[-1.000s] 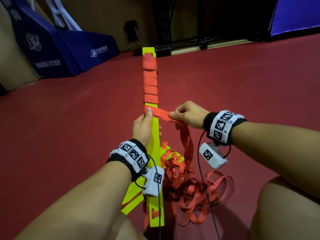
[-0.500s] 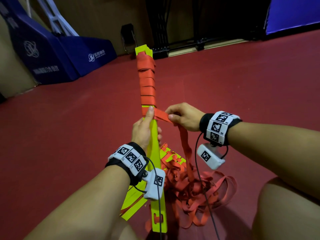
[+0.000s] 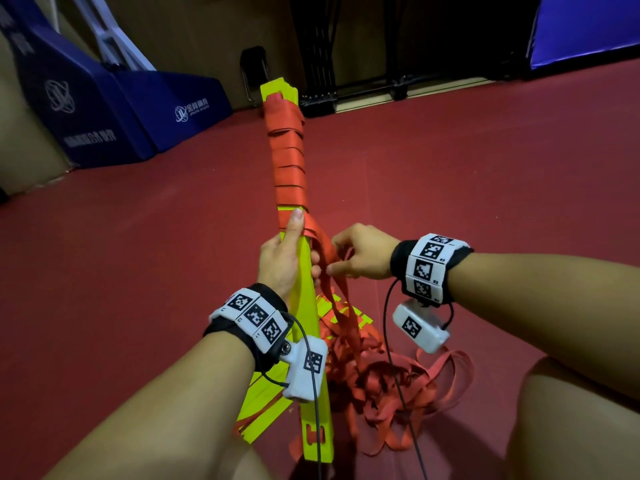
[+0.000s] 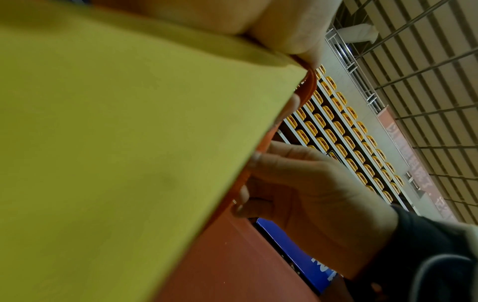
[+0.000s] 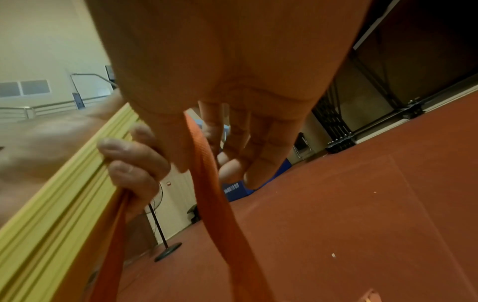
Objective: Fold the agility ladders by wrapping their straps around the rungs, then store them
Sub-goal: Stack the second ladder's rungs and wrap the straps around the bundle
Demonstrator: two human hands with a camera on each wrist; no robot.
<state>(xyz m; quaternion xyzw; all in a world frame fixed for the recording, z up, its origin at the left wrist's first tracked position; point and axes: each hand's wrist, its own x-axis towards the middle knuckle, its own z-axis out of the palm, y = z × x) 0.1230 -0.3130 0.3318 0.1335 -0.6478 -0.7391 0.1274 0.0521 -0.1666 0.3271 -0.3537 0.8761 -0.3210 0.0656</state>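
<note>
Left hand: the left hand is curled round the stacked yellow rungs about midway along the bundle, thumb stretched up and pressing the last turn of orange strap flat against them; the right wrist view shows its fingers wrapped over the rung edges.
Right hand: the right hand, just beside the rungs on their right, pinches the free strap between thumb and forefinger, the other fingers loosely bent; the strap runs down out of the pinch.
Rungs: held up off the red floor, tilted away from the person, near end low by the knees.
Done: as I judge it, the far half of the rungs is already bound in close orange turns, reaching down to the left thumb.
Left: a loose heap of strap lies on the floor right of the rungs' near end, so many turns remain; the near half of the rungs is bare.
Storing: not begun; where the bundle goes cannot be told.
</note>
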